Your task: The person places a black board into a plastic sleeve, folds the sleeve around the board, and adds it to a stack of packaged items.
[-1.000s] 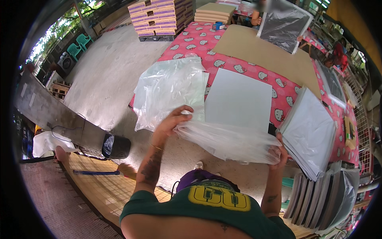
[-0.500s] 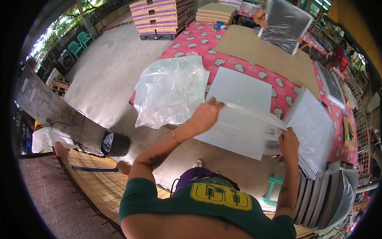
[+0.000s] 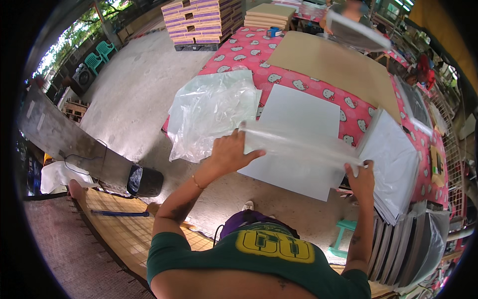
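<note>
A grey concrete floor (image 3: 134, 84) runs beside a table (image 3: 234, 50) under a pink patterned cloth; at the far left, two green plastic chairs (image 3: 105, 50) stand near a front-loading washing machine (image 3: 83, 76); bright daylight (image 3: 47, 62) and foliage (image 3: 113, 6) show beyond; tube lights (image 3: 400, 3) glow at upper right; wire mesh (image 3: 450, 149) stands along the table's right side; a green stool (image 3: 345, 225) is partly hidden.

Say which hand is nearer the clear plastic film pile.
Left: the left hand is by the near right corner of the plastic film pile; the right hand is farther right, past the white sheet.
</note>
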Action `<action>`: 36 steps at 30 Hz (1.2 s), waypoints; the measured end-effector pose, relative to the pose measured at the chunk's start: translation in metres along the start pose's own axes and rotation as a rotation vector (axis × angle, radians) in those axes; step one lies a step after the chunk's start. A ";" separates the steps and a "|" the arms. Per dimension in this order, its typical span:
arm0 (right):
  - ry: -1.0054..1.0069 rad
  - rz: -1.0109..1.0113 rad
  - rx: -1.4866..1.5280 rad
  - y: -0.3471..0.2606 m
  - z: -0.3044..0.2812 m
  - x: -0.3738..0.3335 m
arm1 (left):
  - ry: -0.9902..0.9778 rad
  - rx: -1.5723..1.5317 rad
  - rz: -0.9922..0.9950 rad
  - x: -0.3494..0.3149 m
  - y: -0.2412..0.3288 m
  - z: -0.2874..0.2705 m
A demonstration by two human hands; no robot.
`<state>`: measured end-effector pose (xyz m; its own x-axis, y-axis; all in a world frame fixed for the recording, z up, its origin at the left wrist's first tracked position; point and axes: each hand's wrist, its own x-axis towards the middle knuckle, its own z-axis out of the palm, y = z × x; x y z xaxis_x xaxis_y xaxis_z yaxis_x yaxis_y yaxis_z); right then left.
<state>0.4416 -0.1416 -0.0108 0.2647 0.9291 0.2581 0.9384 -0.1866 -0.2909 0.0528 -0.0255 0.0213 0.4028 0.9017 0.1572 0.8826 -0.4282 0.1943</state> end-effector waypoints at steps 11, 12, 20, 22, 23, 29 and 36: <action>-0.649 -0.054 1.198 0.081 0.044 -0.011 | -0.642 -0.711 0.580 -0.016 0.000 -0.019; -0.632 -0.141 1.227 0.091 0.047 -0.013 | -0.655 -0.525 0.656 -0.013 -0.001 -0.011; -1.032 -0.124 1.563 0.139 0.098 -0.053 | -1.051 -0.300 0.516 -0.007 -0.006 0.008; -1.000 -0.085 1.713 0.147 0.106 -0.068 | -0.821 -0.935 0.356 -0.011 -0.010 0.011; -1.006 -0.045 1.614 0.150 0.109 -0.079 | -0.683 -1.239 0.261 -0.011 -0.014 0.012; -0.434 0.527 2.153 0.031 0.054 -0.059 | -0.713 -1.580 0.590 -0.051 -0.119 0.128; -1.036 0.028 1.215 0.083 0.118 -0.115 | -0.602 -2.194 -0.148 -0.024 -0.072 0.068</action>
<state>0.4629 -0.2259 -0.1737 -0.4556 0.8302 -0.3212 0.0759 -0.3233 -0.9432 -0.0037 -0.0127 -0.0625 0.7543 0.6512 -0.0841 -0.4545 0.6103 0.6489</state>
